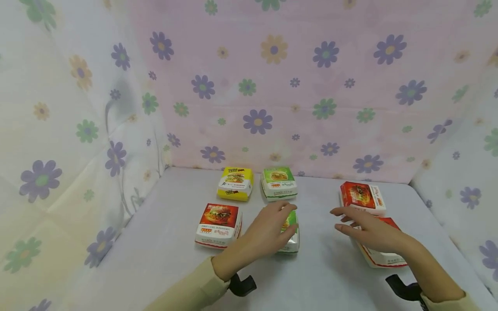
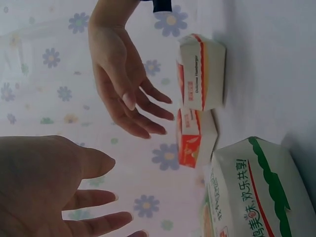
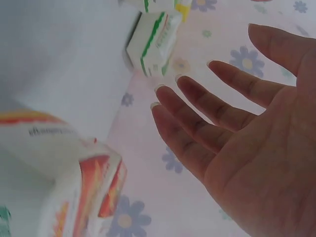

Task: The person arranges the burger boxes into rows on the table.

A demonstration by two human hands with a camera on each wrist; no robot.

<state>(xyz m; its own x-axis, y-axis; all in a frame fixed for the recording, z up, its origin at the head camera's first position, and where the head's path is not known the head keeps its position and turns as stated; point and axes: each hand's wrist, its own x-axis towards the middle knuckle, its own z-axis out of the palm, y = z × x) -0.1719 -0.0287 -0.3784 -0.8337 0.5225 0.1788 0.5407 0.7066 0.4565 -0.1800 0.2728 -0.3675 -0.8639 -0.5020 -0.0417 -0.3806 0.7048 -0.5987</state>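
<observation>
My left hand (image 1: pixel 266 229) hovers over the front green-and-white burger box (image 1: pixel 292 242), partly covering it in the head view. In the left wrist view, its fingers are spread and stand apart from that box (image 2: pixel 247 192). Over the front right red-and-white burger box (image 1: pixel 385 259) is my right hand (image 1: pixel 373 231), with loosely extended fingers and nothing in its grasp. The right wrist view shows its open palm (image 3: pixel 261 158) beside a red-and-white box (image 3: pixel 94 182). Another red-and-white burger box (image 1: pixel 362 197) lies just behind, close to the front right one.
A red-topped burger box (image 1: pixel 218 222) sits left of my left hand. Further back stand a yellow burger box (image 1: pixel 235 183) and a second green one (image 1: pixel 279 183). Flowered cloth (image 1: pixel 256 86) encloses the white table (image 1: pixel 167 224) at the back and both sides.
</observation>
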